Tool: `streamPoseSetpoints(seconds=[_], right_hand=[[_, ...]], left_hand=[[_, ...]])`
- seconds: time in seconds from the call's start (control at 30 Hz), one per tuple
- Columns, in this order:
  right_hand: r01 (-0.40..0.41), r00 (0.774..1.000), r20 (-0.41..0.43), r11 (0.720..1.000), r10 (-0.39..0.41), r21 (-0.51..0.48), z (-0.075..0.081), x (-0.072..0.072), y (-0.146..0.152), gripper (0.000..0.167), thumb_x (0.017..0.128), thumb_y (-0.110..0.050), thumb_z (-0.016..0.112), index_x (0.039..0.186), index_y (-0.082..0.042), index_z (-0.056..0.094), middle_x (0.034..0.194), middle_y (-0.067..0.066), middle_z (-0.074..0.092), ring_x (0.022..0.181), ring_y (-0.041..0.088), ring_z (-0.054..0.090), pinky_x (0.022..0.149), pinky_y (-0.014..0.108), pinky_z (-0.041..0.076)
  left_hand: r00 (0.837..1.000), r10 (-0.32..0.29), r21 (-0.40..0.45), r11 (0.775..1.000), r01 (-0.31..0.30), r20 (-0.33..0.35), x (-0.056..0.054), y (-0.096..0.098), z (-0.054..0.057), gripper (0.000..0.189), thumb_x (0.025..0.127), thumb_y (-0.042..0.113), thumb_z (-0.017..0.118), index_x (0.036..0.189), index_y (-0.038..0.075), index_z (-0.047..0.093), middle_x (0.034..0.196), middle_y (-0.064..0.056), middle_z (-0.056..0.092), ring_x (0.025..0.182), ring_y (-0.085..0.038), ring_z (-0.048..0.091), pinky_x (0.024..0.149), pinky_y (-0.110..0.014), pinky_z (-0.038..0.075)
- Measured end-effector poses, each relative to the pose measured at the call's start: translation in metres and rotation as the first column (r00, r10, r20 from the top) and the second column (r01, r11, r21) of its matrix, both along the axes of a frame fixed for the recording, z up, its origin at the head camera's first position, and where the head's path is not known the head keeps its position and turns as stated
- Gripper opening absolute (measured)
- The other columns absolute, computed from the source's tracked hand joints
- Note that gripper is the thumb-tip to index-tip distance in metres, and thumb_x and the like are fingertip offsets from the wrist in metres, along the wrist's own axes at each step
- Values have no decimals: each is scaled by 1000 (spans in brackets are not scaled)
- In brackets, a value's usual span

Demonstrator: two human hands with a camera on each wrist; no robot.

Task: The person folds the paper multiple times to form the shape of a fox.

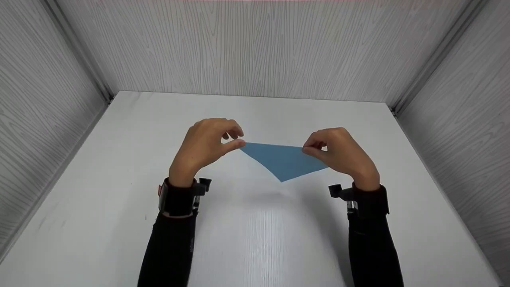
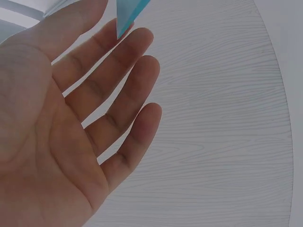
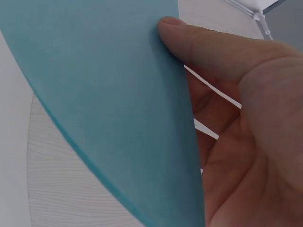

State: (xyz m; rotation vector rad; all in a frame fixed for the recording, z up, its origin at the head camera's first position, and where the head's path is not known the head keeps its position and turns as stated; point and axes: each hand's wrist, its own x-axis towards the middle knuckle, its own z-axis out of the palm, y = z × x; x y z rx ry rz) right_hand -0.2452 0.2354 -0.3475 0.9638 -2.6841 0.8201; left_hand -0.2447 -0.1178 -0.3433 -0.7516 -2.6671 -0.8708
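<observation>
A thin blue paper triangle (image 1: 281, 159) is held above the white table, with one corner pointing down towards the person. My right hand (image 1: 338, 151) pinches it along its right edge; in the right wrist view the thumb (image 3: 203, 45) presses on the near face, and the fingers are partly hidden behind the sheet. At the opposite corner is my left hand (image 1: 209, 143), its thumb tip beside the point of the paper. In the left wrist view the left fingers (image 2: 137, 85) are loosely extended and spread; the paper's tip (image 2: 125, 19) overlaps the index fingertip, apart from the thumb.
The white tabletop (image 1: 255, 239) extends below both hands, with their shadows on it. A pale wood-grain panel (image 1: 251, 48) stands at the back, and similar panels (image 1: 36, 99) flank the table. Both wrists wear black straps with small cameras (image 1: 179, 199).
</observation>
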Motion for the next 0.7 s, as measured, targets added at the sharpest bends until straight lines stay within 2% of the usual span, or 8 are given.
streamPoseSetpoints(seconds=[0.13, 0.23, 0.4, 0.5, 0.6, 0.7], right_hand=[[-12, 1000, 29, 1000, 13, -3, -1, -1, -2, 7, 96, -9, 79, 96, -16, 81, 90, -8, 75, 83, 7, 67, 81, 34, 56], [-9, 998, 62, 1000, 8, 14, -2, -3, -2, 8, 97, -8, 78, 98, -15, 82, 90, -7, 76, 82, 8, 67, 81, 34, 55], [29, 983, 181, 998, -40, 61, -8, -9, -1, 16, 98, -2, 74, 105, -12, 83, 91, 0, 77, 81, 14, 67, 79, 37, 55], [56, 968, 240, 993, -80, 103, -13, -13, -2, 22, 98, 3, 71, 109, -11, 83, 97, 4, 79, 86, 18, 68, 81, 39, 55], [58, 961, 259, 989, -92, 137, -18, -17, -2, 26, 96, 6, 69, 111, -10, 83, 102, 7, 79, 91, 22, 70, 83, 42, 57], [62, 956, 276, 985, -104, 159, -23, -20, -3, 29, 96, 8, 68, 113, -11, 83, 106, 9, 79, 96, 25, 72, 86, 44, 59]], left_hand=[[999, -27, 2, 1000, 27, 18, -1, 3, -2, 3, 95, 21, 82, 97, 21, 79, 93, 5, 76, 92, -15, 69, 84, -40, 52], [999, -26, -7, 1000, 26, 39, -4, 3, -5, 3, 96, 21, 82, 95, 19, 79, 91, 5, 76, 90, -15, 69, 81, -40, 52], [994, -13, -51, 999, 18, 106, -12, 1, -13, 5, 97, 20, 80, 98, 15, 80, 92, 0, 76, 88, -19, 69, 78, -41, 53], [987, -8, -69, 997, 19, 160, -17, 0, -20, 3, 98, 17, 79, 100, 14, 80, 94, -2, 77, 89, -21, 69, 79, -42, 53], [975, 0, -94, 995, 21, 220, -22, 1, -27, 5, 99, 12, 76, 103, 14, 79, 97, -4, 77, 92, -24, 69, 81, -44, 54], [963, -11, -117, 992, 44, 269, -27, 0, -35, 7, 100, 7, 73, 105, 12, 71, 104, -7, 77, 93, -26, 68, 81, -43, 52]])
